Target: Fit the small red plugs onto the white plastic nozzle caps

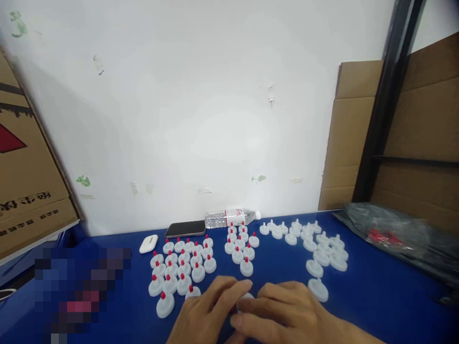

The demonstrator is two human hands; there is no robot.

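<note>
My left hand [211, 308] and my right hand [287, 308] meet at the front middle of the blue table, fingers curled toward each other. Between them shows part of a white round plastic cap [246, 297], which my right fingers grip. A hint of red is visible among the left fingers, but what they pinch is mostly hidden. Left of my hands stand rows of white caps with red tips on their nozzles [165, 306]. Another such group [246, 267] is straight ahead. To the right are several white caps with bare nozzles [318, 290].
Along the wall lie a clear water bottle [218, 219], a phone [185, 229] and a white case [148, 244]. A grey plastic bag with red pieces [385, 236] rests at the right. Cardboard [32, 181] stands at the left. A pixelated patch covers the lower left.
</note>
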